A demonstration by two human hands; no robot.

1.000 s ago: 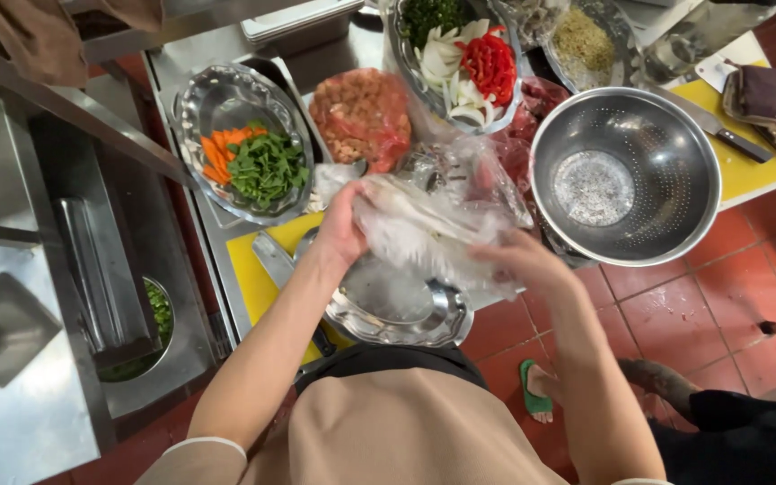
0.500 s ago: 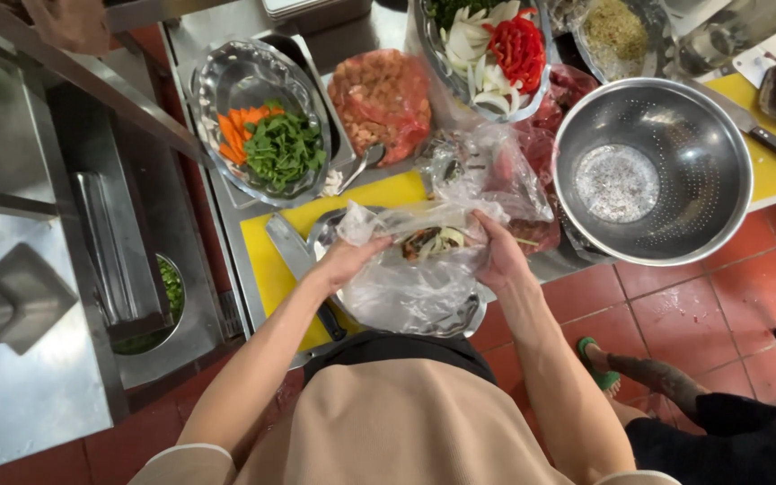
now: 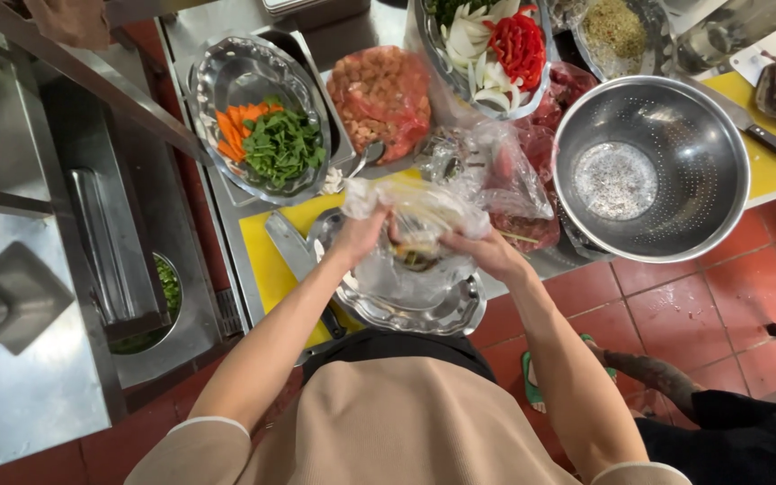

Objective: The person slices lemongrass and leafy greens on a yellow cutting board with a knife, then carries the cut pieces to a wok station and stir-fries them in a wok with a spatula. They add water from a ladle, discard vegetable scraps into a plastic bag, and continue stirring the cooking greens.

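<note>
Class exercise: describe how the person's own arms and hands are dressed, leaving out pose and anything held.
Both arms are bare below short beige sleeves with a pale edge. The left hand and right hand wear no gloves; no rings, watch or bracelets show.

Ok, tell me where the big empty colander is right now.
In the head view the steel colander sits at the right end of the counter, overhanging the red tile floor, right of the meat bags and the person's right hand.

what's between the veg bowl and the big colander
In the head view, a bag of pinkish meat and crumpled clear bags lie between the vegetable bowl and colander.
</note>
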